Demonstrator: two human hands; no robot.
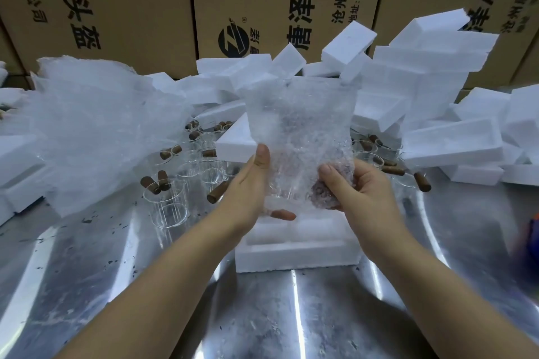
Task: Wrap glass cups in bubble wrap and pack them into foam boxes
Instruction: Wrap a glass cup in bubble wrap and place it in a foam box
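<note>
At the middle of the view, two hands hold up a clear, bumpy sheet of bubble wrap (300, 125) with a see-through glass cup (284, 183) inside its lower part. The left hand (250, 183) curls round the left side of the bundle. Its thumb is on the front and its fingers are behind, with one fingertip peeking out below. The right hand (358, 189) grips the right side with its thumb pressed on the front, where a brown handle shows dimly through the wrap. The top of the sheet stands up loose above both hands. Just under the bundle, toward 6 o'clock, an open white foam box (297, 253) sits on the shiny metal table (262, 315). At 9 o'clock from the hands, more clear cups with brown wooden handles (172, 201) stand on the table. At 10 o'clock is a big heap of bubble wrap (96, 125). From 12 to 3 o'clock, white foam boxes (437, 67) are piled up, with tall brown cardboard cartons (131, 9) behind them.
</note>
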